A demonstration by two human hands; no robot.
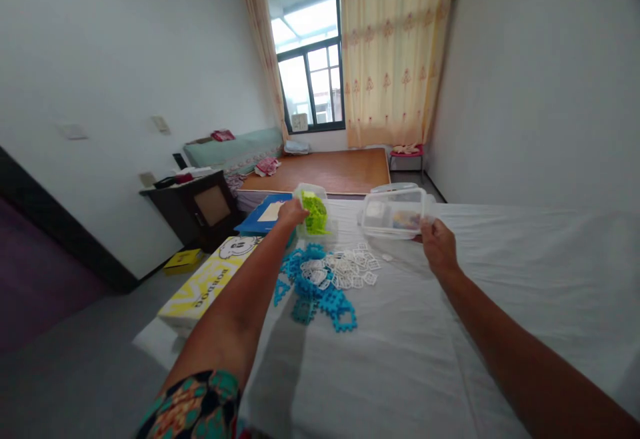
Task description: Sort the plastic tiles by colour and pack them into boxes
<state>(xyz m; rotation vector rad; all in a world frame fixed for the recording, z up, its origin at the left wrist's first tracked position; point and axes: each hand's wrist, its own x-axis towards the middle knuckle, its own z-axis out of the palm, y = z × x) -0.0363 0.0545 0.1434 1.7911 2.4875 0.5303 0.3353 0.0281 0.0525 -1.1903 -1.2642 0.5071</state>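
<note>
My left hand (293,214) is closed on the near-left rim of a small clear plastic container (316,190) that holds bright green pieces (315,214). Over on the right, my right hand (439,242) grips the edge of a clear rectangular plastic box (370,226). Through its wall I see a white shape and something coloured, too blurred to name. Between my arms lies a loose pile of blue plastic building pieces (303,286), some with openwork frames. White lattice-like pieces (350,267) overlap the pile on its right side.
A white cloth (400,359) covers the table. A yellow and white box (210,286) and a blue folder-like item (263,212) lie at the left. Behind the box a clear lid (395,187) shows. Beyond stand a bed (330,169) and a dark cabinet (205,206).
</note>
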